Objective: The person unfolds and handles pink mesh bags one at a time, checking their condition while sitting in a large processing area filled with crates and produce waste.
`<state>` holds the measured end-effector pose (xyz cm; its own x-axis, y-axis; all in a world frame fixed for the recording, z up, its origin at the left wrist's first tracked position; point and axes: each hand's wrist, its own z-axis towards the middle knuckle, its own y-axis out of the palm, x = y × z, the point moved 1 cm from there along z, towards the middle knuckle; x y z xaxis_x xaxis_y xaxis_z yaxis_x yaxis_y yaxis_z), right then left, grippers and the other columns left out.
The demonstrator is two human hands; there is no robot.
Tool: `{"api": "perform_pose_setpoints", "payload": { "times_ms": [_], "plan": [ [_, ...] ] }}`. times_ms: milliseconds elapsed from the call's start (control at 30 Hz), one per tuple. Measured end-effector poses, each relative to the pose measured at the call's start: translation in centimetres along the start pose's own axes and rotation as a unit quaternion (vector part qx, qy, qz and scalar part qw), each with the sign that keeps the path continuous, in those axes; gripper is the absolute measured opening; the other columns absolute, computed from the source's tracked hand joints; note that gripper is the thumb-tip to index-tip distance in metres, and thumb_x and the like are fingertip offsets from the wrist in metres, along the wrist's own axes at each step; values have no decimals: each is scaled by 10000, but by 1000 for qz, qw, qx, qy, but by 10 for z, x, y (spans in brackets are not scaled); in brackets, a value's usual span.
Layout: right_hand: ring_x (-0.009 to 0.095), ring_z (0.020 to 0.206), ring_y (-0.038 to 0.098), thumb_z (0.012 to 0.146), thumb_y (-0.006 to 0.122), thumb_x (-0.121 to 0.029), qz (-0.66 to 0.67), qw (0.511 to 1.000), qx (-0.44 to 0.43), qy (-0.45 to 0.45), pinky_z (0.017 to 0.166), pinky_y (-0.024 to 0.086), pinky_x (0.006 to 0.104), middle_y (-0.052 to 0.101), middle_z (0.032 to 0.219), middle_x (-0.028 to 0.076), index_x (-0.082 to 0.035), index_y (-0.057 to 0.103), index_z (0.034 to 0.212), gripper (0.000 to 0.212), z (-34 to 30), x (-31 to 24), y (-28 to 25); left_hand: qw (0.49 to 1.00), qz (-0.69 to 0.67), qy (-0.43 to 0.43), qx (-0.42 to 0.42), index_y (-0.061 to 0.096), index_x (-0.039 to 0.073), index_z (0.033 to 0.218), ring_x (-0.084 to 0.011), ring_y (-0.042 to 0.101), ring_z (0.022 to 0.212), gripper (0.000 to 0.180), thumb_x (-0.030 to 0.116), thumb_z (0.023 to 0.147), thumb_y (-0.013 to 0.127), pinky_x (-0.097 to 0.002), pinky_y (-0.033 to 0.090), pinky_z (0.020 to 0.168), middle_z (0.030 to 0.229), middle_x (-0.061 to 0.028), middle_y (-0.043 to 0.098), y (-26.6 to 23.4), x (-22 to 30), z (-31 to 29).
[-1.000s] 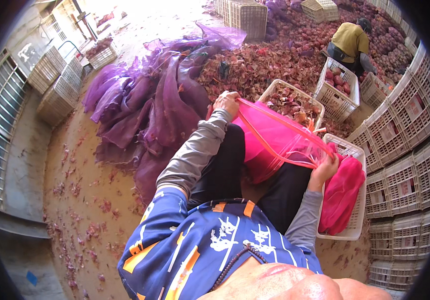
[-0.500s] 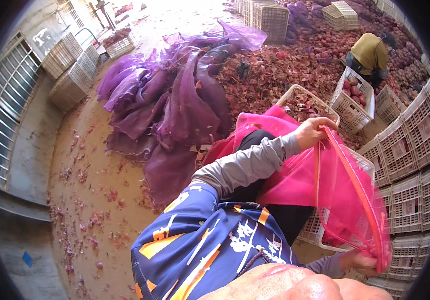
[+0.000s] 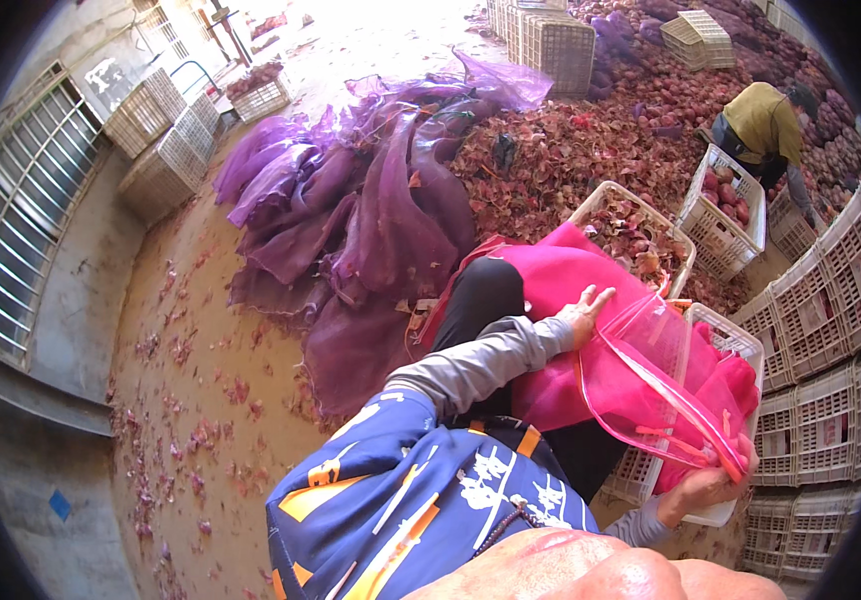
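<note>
We gripped a pink mesh bag (image 3: 616,385) by its rim, right hand (image 3: 708,487) closed, fingertips partly hidden; left hand (image 3: 581,320), fingers parted, lay over it.

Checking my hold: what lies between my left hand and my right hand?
The pink mesh bag spans the stretch between the left hand and the right hand, as the head view shows.

Since half a second ago, our left hand (image 3: 580,320) has shifted left and nearer, spreading out, our right hand (image 3: 708,487) slightly farther, and the pink mesh bag (image 3: 623,385) has uncovered the pink bundle (image 3: 737,385).
</note>
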<state>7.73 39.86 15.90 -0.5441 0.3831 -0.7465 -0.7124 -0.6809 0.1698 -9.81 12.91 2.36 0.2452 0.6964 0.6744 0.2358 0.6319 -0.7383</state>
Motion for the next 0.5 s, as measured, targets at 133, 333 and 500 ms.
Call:
{"api": "perform_pose_setpoints", "payload": {
  "times_ms": [133, 333, 500],
  "plan": [
    [69, 593, 400, 993, 474, -317, -27, 978, -187, -91, 505, 281, 207, 525, 765, 20, 4, 587, 941, 344, -24, -7, 15, 994, 83, 4, -69, 315, 235, 1435, -456, 635, 953, 655, 197, 839, 583, -477, 549, 818, 1463, -340, 185, 40, -23, 12],
    [82, 602, 434, 1005, 452, -328, 12, 961, -276, 15, 522, 328, 228, 492, 722, 15, 21, 578, 910, 383, -53, -25, 33, 995, 35, 88, -13, 626, 128, 1028, -385, 622, 930, 232, 267, 877, 518, -457, 499, 814, 1098, -190, 568, 97, -66, 24],
    [135, 602, 506, 989, 457, -334, -18, 973, -228, -4, 528, 374, 256, 531, 699, 65, 39, 573, 911, 398, -42, -24, 23, 971, -9, 72, 226, 594, 49, 934, -381, 592, 895, 140, 140, 843, 538, -437, 499, 767, 992, -187, 576, 13, -20, 64]
  ]
}}
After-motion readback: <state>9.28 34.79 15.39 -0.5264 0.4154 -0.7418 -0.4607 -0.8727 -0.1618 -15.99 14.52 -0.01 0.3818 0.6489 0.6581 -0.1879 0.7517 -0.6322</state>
